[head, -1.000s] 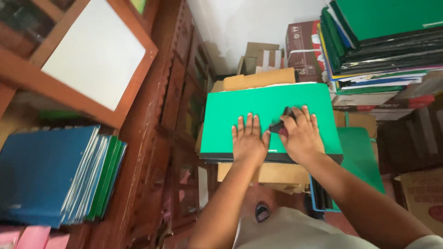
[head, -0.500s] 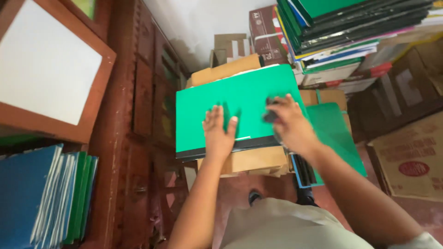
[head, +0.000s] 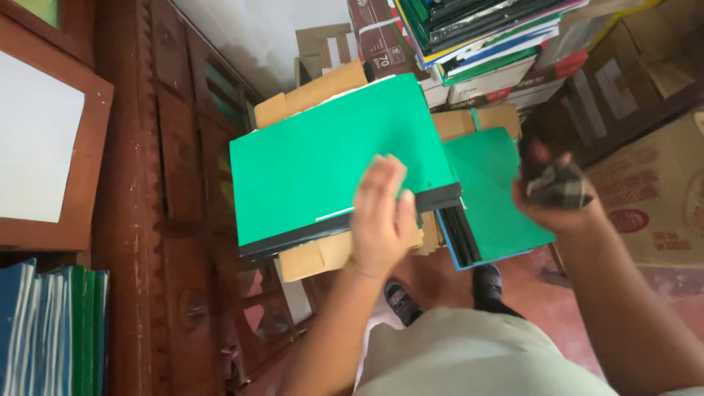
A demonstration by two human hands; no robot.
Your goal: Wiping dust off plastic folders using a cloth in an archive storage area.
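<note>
A green-covered book (head: pixel 323 158) lies on top of a stack set on a brown cardboard box (head: pixel 315 257). My left hand (head: pixel 383 216) rests flat on the book's near right corner, fingers together. To the right, my right hand (head: pixel 551 187) is lifted off the book and closed around a dark checked cloth (head: pixel 555 183). It hovers over a second green book (head: pixel 490 192) that lies lower on another stack.
A tall pile of books and folders (head: pixel 484 37) rises at the top right beside cardboard boxes (head: pixel 645 169). A carved wooden cabinet (head: pixel 169 183) runs along the left. Blue and green folders (head: pixel 51 330) stand at the bottom left. My sandalled feet (head: pixel 403 301) are below.
My right hand has left the green book's top and swung out to the right with the cloth. The left hand slid toward the book's near right corner. The view has tilted.
</note>
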